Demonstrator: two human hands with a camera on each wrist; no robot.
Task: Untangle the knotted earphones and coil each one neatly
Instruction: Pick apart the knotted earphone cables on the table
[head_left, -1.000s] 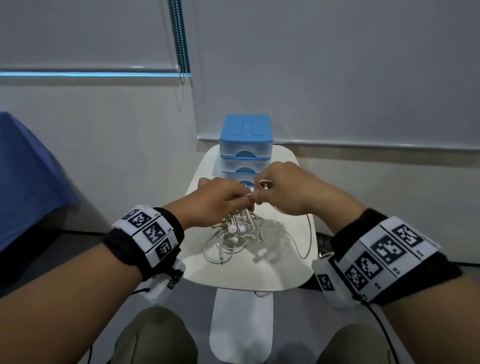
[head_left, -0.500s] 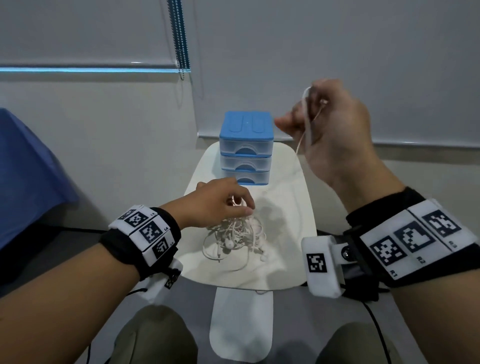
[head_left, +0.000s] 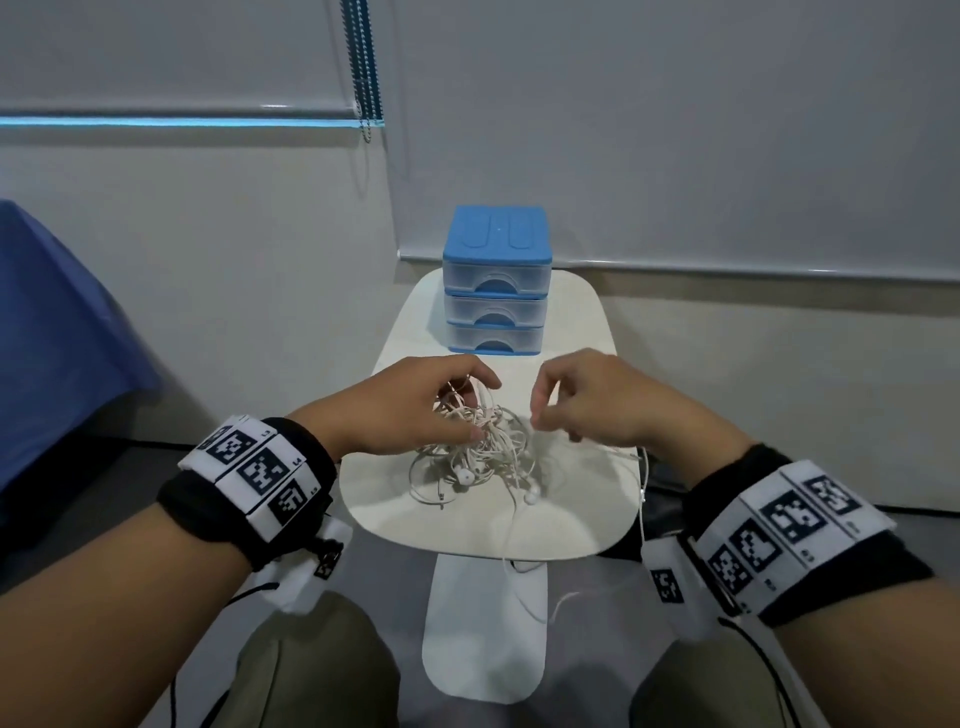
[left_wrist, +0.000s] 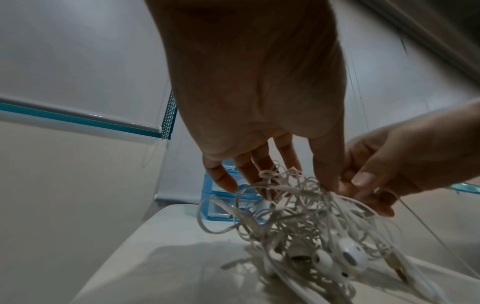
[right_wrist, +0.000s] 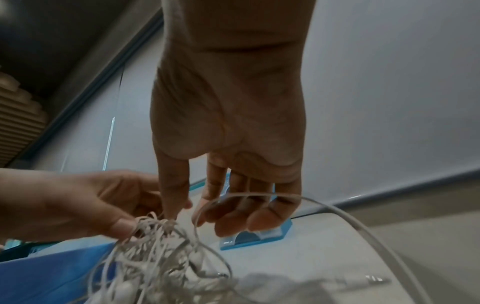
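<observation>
Tangled white earphone wires (head_left: 475, 441) on small white counter (head_left: 571, 525), mostly knotted, none coiled. Left hand (head_left: 410, 405) fingers pinch clump top. Right hand (head_left: 587, 400) fingers curl round one loose wire. Most work left.

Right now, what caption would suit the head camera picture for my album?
Left hand grips a tangle of white earphones on a small white table; right hand hovers beside it.
</observation>
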